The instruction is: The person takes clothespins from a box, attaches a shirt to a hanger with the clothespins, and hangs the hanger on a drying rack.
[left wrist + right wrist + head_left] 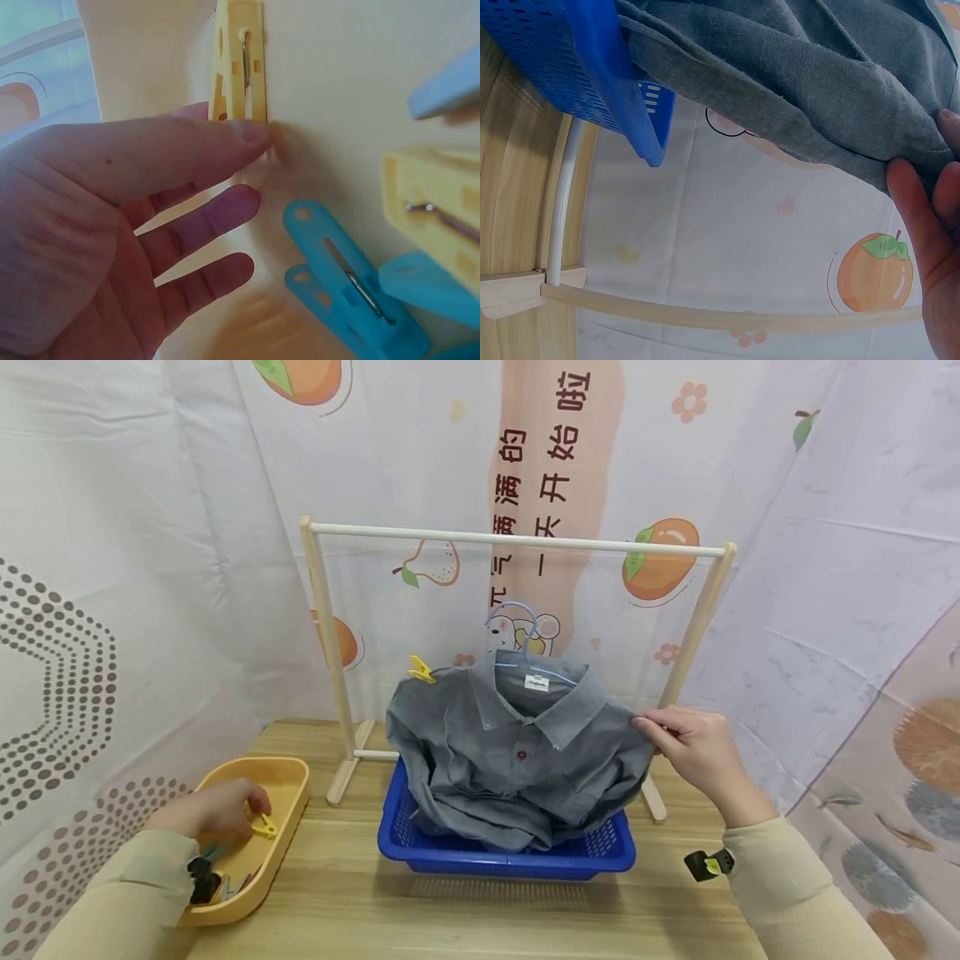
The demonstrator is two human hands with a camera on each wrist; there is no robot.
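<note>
Pinching a shirt shoulder with one hand, reaching for pegs with the other.
The right hand (693, 750) nips the grey shirt (517, 752), on its hanger over the blue basket (510, 856). The left hand (213, 810), fingers loosely straight, touches a yellow clothespin (238, 64) in the yellow tray (288, 793) just left of the basket.

Grey shirt (510, 752), blue basket (502, 853), yellow tray (288, 777)

staged laundry corner, printed backdrop sheets (825, 568), tabletop drying rack (517, 539)
</note>
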